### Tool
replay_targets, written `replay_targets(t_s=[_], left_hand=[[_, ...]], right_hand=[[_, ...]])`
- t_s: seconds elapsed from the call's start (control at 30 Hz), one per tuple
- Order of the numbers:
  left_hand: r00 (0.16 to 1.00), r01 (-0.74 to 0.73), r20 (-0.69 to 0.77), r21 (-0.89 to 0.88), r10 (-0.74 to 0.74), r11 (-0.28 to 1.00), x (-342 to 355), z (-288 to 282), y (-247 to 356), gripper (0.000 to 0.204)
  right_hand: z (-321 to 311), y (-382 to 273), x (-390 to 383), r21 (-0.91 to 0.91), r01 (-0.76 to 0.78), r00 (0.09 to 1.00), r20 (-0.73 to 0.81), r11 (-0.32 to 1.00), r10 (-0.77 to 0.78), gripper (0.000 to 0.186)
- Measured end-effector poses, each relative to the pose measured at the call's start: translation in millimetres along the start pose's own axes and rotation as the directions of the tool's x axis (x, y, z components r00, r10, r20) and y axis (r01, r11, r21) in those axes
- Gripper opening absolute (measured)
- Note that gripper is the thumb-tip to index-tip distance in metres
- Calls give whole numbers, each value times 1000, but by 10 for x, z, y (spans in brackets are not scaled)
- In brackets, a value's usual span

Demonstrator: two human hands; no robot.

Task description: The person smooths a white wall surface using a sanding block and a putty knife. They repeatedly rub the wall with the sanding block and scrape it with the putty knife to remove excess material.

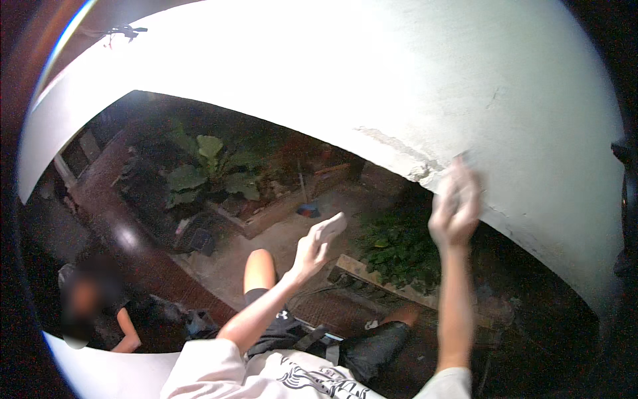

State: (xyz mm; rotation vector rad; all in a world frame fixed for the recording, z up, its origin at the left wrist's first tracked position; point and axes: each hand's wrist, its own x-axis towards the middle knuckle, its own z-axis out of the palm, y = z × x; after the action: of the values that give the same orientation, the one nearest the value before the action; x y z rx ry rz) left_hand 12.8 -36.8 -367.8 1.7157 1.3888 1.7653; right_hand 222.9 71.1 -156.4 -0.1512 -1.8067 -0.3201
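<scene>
My right hand [457, 203] is raised against the lower edge of a white painted wall or beam [531, 133]. Motion smears it, and its fingers are bent around a small, dark-edged thing [464, 157] that I cannot make out. Just left of those fingertips is a rough, chipped patch [420, 171] where the paint and plaster are broken. Lower and to the left, my left hand [316, 247] hangs in the air, apart from the wall. Its fingers are stretched out and look pale with dust; nothing shows clearly in them.
Far below lie a paved yard, a large-leaved plant [211, 166], low green plants [399, 249] and a blue dustpan-like thing [308, 210]. A dark, glossy curved ledge [126, 233] runs along the left. Another person [93, 306] is at lower left. Dark cables [126, 32] lie at upper left.
</scene>
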Motion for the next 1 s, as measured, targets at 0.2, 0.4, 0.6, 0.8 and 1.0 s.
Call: replay_targets(t_s=[0.2,0.4,0.6,0.8,1.0], left_hand=[[867,330,-266,-325,-421,886,-780,512,-30,47],[845,477,109,-597,-523,645,-758,529,148,48],[772,605,343,-653,-535,455,-605,872,480,54],[768,549,202,-695,-608,463,-713,1119,687,45],[724,505,202,-807,-660,306,-583,995,545,42]], right_hand=[[450,-1146,-1701,313,-931,331,501,188,800,38],[454,-1396,-2049,286,-946,266,412,154,872,21],[35,-1414,-1963,28,-843,534,164,538,829,18],[-402,-1400,-1835,61,-794,559,464,605,687,3],[-463,-1070,-2233,232,-957,237,268,177,934,36]])
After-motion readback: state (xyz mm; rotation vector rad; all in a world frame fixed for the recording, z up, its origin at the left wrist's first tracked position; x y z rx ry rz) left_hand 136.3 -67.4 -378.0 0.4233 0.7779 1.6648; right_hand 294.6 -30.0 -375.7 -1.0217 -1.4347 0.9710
